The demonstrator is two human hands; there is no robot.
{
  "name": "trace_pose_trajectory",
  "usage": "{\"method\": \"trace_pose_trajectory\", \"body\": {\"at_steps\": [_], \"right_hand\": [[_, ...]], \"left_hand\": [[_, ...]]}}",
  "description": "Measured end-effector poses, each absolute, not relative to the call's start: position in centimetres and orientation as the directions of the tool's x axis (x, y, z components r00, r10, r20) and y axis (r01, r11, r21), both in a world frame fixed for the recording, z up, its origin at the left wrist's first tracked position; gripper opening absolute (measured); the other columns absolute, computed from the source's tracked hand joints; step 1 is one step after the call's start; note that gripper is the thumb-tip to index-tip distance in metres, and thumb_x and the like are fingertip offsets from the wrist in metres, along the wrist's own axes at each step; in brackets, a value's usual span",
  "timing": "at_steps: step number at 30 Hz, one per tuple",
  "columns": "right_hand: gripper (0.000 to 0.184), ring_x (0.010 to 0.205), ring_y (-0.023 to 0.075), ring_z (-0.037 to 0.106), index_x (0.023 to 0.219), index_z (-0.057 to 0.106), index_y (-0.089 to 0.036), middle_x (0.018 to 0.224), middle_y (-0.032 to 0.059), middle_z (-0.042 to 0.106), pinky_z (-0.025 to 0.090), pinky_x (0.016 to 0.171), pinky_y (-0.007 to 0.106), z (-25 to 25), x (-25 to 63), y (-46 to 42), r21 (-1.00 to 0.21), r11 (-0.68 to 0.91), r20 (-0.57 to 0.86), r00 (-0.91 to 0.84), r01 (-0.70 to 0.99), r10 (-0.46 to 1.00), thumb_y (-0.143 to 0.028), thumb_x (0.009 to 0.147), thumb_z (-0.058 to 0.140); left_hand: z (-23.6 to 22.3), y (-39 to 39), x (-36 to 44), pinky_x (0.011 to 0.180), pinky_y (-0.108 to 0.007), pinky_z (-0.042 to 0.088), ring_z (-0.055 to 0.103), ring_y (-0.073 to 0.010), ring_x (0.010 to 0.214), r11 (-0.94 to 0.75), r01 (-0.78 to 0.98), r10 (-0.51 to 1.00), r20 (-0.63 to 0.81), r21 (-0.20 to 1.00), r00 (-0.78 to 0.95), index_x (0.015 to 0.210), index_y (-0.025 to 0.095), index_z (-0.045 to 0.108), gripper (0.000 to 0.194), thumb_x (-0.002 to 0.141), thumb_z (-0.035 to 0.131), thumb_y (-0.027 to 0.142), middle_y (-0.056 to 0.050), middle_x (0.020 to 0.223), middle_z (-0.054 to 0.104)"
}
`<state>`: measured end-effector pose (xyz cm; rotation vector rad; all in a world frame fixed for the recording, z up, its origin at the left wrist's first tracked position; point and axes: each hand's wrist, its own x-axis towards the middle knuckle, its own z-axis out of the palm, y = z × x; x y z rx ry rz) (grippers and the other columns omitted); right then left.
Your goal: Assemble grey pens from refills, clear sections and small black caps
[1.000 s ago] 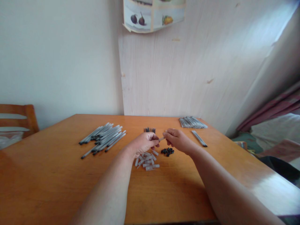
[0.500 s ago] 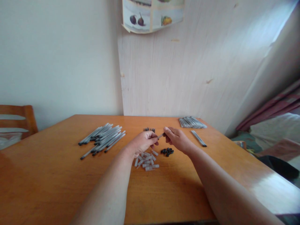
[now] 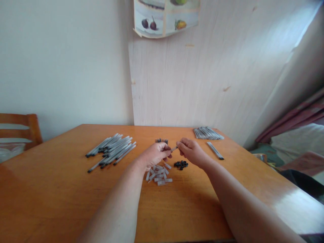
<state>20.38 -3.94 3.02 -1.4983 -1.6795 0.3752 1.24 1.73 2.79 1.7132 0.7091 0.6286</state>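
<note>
My left hand (image 3: pixel 158 153) pinches one end of a short translucent pen cap (image 3: pixel 173 149), held above the table. At its other end, the closed fingertips of my right hand (image 3: pixel 188 148) grip a small dark piece, mostly hidden by the fingers. Below my left hand lies a loose heap of clear caps (image 3: pixel 160 175). A small pile of black plugs (image 3: pixel 181 164) sits below and between the hands. Behind my left fingers stand small dark-tipped parts (image 3: pixel 162 140), partly hidden.
On the left of the wooden table (image 3: pixel 63 189) lies a pile of grey pens with black ends (image 3: pixel 113 148). A neat row of pens (image 3: pixel 209 133) lies at the back right, with a few more pens (image 3: pixel 215 150) nearer. A wooden chair (image 3: pixel 32 130) stands at left.
My right fingers have closed further over the dark end of the cap, so less of it shows. Both hands stay in nearly the same place; the view has shifted slightly.
</note>
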Motion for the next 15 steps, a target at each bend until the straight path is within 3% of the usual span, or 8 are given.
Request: {"method": "trace_pose_trajectory", "body": {"at_steps": [5,9,15], "right_hand": [[0.049,0.051,0.0114,0.043,0.058,0.045,-0.021,0.053,-0.0016,0.047,0.031,0.052,0.025,2.99,20.33,-3.76,-0.634,0.275,0.429,0.034,0.723,0.902,-0.054,0.093,0.042],[0.051,0.051,0.0119,0.045,0.064,0.051,-0.021,0.056,-0.0004,0.051,0.034,0.052,0.025,2.96,20.56,-3.72,-0.743,0.273,0.389,0.062,0.611,0.919,-0.059,0.094,0.037],[0.032,0.059,0.0128,0.054,0.087,0.059,-0.02,0.076,0.003,0.064,0.042,0.054,0.025,3.59,20.27,-4.14,-0.873,0.282,0.336,0.072,0.397,0.939,-0.05,0.09,0.05]], "left_hand": [[2.82,1.72,1.27,0.068,-0.029,0.044,0.06,-0.0145,0.07,-0.206,0.149,0.722,0.048,0.967,0.69,0.092,0.014,0.06,0.029,0.08,0.066,0.039,-0.007,0.086,0.068],[3.04,1.67,1.15,0.068,-0.029,0.043,0.058,-0.0132,0.067,-0.219,0.145,0.737,0.066,0.965,0.673,0.092,0.014,0.06,0.027,0.082,0.063,0.039,-0.007,0.086,0.069],[3.11,1.7,1.02,0.067,-0.028,0.042,0.056,-0.0125,0.066,-0.2,0.122,0.742,0.069,0.972,0.667,0.091,0.013,0.06,0.025,0.083,0.061,0.037,-0.008,0.085,0.069]]}}
